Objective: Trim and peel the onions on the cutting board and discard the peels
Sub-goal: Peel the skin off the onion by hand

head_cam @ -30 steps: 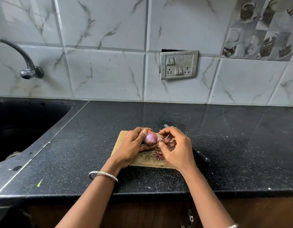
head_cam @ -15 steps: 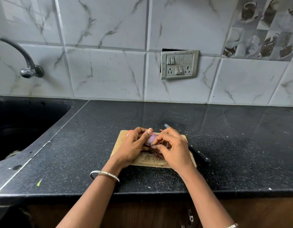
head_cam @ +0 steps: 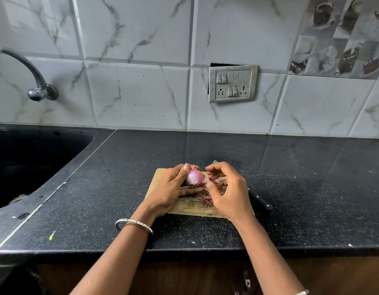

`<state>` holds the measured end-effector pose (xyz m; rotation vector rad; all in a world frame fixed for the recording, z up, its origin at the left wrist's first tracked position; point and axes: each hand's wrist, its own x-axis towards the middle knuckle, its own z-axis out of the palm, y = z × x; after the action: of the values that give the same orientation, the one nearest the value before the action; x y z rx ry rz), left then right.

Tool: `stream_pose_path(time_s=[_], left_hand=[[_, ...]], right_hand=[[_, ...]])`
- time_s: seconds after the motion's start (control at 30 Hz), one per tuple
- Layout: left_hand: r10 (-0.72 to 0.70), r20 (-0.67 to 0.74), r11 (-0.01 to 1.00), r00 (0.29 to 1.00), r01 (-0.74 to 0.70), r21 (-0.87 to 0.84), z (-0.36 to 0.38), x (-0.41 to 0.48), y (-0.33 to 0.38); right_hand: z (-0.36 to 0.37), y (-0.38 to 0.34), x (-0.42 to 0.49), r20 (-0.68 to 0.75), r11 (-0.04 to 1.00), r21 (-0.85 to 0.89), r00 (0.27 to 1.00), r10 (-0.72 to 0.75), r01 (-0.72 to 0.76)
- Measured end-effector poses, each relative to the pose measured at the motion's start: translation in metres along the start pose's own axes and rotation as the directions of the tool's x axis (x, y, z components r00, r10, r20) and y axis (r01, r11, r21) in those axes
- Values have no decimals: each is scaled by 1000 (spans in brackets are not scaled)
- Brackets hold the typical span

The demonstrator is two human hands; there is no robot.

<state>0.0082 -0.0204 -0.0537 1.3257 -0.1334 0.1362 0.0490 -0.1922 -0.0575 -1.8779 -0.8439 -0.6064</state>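
Cutting board (head_cam: 159, 179) is lying on the tabletop (head_cam: 112, 188). Onion (head_cam: 194, 177) is sitting above it between the left hand (head_cam: 173, 189) and right hand (head_cam: 230, 188), peels (head_cam: 206, 199) lying beneath. Knife (head_cam: 260, 202) is lying just right of the board, sink (head_cam: 35, 160) far left.

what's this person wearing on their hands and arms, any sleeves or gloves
No gloves or sleeves in view. The left hand has a thin silver bangle on its wrist; another silver band shows at the wrist of the right hand.

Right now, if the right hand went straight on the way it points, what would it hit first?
Probably the onion gripped by the left hand; the right hand, pinching a peel, points leftward at it from close by. Depth is unclear.
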Motion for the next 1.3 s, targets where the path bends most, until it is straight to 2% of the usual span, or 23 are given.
stream_pose_path(time_s=[0.13,0.27,0.5,0.7,0.87,1.03,1.3], left_hand=[[-8,28,999,1000,6,49,0,-1,3],[-38,50,997,998,35,68,1,-3,4],[-31,88,997,996,24,79,1,-5,5],[-2,31,1000,1000,3,-15,3,-3,4],[0,21,999,1000,1,-33,2,-2,3],[16,41,999,999,-17,39,3,-4,4],[-7,77,996,997,0,89,2,-3,2]], right_hand=[[0,-5,1,78,998,68,997,6,-11],[0,-1,2,36,995,103,999,1,-5],[1,3,3,35,995,102,999,6,-9],[4,8,1,124,998,6,991,57,-58],[1,5,1,57,998,5,996,66,-66],[0,-3,1,55,996,69,997,50,-54],[1,-1,3,26,1000,17,1000,-8,8]])
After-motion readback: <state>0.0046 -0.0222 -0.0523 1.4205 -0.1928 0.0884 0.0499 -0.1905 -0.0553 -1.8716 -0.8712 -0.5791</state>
